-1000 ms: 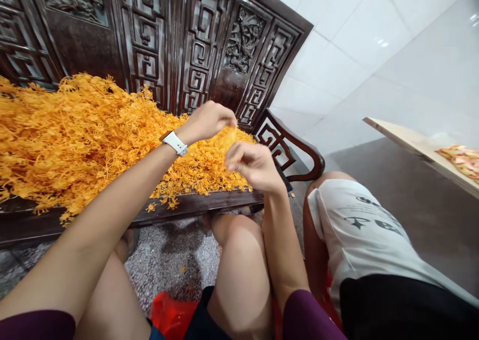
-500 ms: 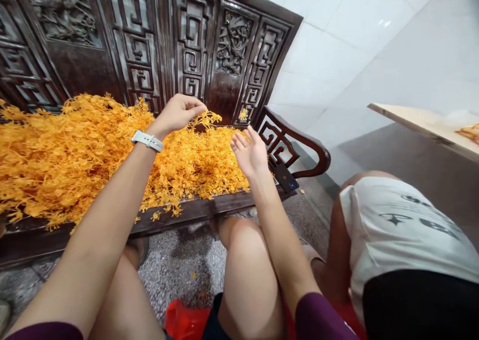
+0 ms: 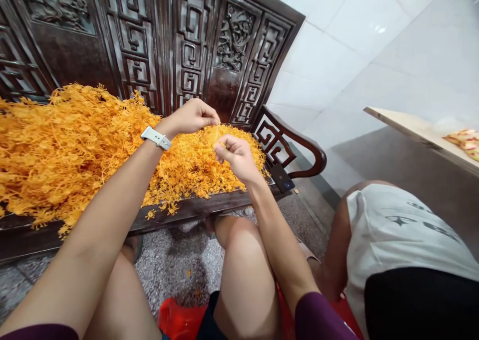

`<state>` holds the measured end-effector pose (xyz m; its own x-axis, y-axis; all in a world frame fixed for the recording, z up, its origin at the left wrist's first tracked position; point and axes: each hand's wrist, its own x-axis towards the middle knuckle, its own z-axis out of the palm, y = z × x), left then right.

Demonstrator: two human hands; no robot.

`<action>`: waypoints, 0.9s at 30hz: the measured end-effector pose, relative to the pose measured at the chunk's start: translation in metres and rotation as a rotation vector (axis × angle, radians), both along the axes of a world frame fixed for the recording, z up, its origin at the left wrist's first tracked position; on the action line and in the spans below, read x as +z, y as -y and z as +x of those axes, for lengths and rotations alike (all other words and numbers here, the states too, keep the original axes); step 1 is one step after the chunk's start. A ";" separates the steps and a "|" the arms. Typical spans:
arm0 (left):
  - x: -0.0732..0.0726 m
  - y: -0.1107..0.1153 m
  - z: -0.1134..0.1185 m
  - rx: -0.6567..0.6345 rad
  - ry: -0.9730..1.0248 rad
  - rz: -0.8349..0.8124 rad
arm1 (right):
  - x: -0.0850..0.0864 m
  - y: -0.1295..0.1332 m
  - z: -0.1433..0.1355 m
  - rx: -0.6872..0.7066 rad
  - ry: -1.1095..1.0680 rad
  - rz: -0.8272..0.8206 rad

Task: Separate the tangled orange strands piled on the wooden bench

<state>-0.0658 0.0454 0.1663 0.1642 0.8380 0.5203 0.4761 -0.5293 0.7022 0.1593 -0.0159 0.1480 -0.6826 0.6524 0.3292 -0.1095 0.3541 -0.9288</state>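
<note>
A large heap of orange plastic flower sprigs (image 3: 93, 145) covers the seat of a dark carved wooden bench (image 3: 209, 203). Over the heap's right part, my left hand (image 3: 192, 116), with a pale watch strap on its wrist, pinches a thin orange plastic sprig (image 3: 218, 129). Just below and to the right is my right hand (image 3: 237, 155), its thumb and fingers closed at the sprig's lower end. Most of that sprig is hidden by the fingers or blends with the heap behind it.
A dark phone (image 3: 281, 178) lies at the bench's right end beside the curved armrest (image 3: 314, 160). To the right sits another person in white shorts (image 3: 396, 225). A wooden board (image 3: 404, 125) carries a coloured packet (image 3: 464, 141). Beneath me is a red stool (image 3: 179, 317).
My right hand has gone from open, with a small yellow piece in the air above it, to closed at the sprig. My left hand has moved slightly right, still pinching.
</note>
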 end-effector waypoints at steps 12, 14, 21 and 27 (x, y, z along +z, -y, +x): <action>-0.019 0.002 -0.032 0.226 0.151 -0.134 | 0.009 -0.004 -0.002 -0.048 -0.257 -0.352; -0.016 0.003 -0.024 0.244 0.163 -0.138 | 0.000 -0.021 0.001 -0.233 -0.321 -0.472; -0.002 0.015 0.010 -0.011 0.158 -0.222 | -0.013 -0.027 -0.008 -0.431 -0.367 -0.570; 0.002 0.018 0.016 -0.060 0.045 -0.122 | -0.021 -0.026 -0.010 -0.389 -0.170 -0.249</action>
